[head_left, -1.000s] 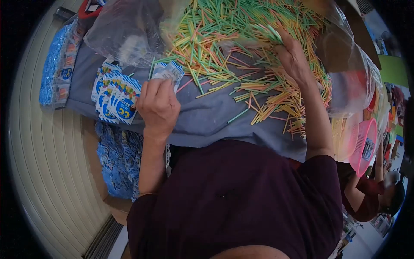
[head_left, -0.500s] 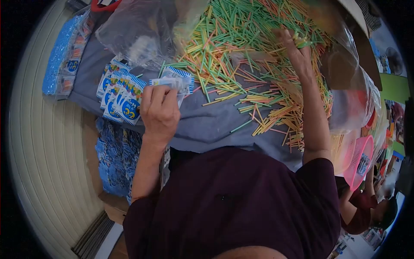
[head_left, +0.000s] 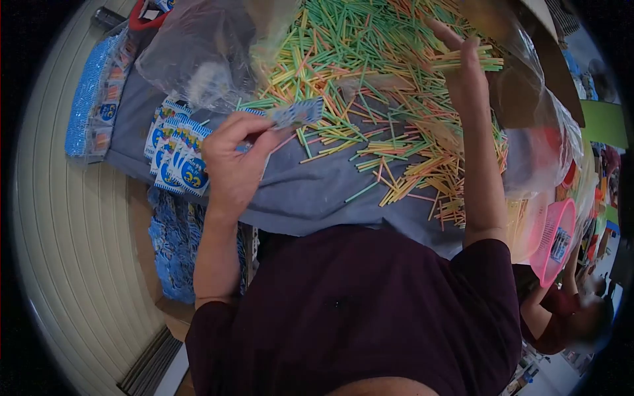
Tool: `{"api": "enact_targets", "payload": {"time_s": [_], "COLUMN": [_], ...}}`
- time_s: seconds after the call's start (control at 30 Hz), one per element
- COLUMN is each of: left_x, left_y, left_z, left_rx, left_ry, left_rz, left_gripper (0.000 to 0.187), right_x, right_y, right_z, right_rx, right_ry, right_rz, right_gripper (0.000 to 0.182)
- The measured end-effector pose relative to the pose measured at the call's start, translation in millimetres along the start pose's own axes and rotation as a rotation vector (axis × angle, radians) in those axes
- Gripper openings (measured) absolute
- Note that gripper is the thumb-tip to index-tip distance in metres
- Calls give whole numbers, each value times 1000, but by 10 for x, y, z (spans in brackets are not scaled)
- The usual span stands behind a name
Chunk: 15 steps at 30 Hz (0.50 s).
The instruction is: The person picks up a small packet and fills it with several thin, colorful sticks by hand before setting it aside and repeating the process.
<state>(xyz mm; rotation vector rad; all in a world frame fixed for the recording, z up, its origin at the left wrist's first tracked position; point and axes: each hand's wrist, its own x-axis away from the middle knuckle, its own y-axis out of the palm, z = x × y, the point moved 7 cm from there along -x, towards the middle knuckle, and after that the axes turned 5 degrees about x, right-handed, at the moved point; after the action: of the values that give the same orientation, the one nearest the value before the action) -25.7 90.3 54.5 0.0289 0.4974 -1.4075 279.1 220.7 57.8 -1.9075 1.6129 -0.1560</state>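
My left hand (head_left: 236, 158) pinches a small blue-and-white printed packet (head_left: 300, 113) between thumb and fingers, above the grey cloth. Beside that hand lies an overlapping stack of similar packets (head_left: 178, 155). Over the right part of a big heap of thin green, yellow and orange sticks (head_left: 356, 53), my right hand (head_left: 467, 82) grips a small bundle of sticks (head_left: 489, 59). The bundle lies crosswise in the hand, with its ends poking out to the right. Its index finger points out toward the heap.
Clear plastic bags (head_left: 205, 59) lie at the back left. A blue-topped bag of packets (head_left: 99, 99) lies at the left edge, with a box of blue wrappers (head_left: 175, 244) below. At right are a pink basket (head_left: 553, 244) and another person (head_left: 548, 317).
My left hand has raised and tilted the packet to the right. My right hand has turned, and the stick bundle now shows more fully in its grip.
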Motion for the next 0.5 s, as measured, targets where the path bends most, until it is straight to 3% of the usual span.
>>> {"api": "enact_targets", "payload": {"time_s": [0.17, 0.27, 0.37, 0.5], "left_x": [-486, -651, -739, -811], "left_y": [810, 1152, 1311, 1382], "left_z": [-70, -109, -107, -141], "left_rx": [463, 610, 606, 512], "left_ry": [-168, -134, -124, -109], "left_rz": [-78, -151, -133, -107], "left_gripper": [13, 15, 14, 13], "right_x": [-92, -168, -267, -381], "right_y": [105, 32, 57, 2], "right_z": [-487, -627, -590, -473], "right_rx": [-284, -425, -182, -313], "right_ry": [-118, -186, -217, -166], "right_rz": [-92, -120, -138, -197], "right_gripper": [80, 90, 90, 89]}}
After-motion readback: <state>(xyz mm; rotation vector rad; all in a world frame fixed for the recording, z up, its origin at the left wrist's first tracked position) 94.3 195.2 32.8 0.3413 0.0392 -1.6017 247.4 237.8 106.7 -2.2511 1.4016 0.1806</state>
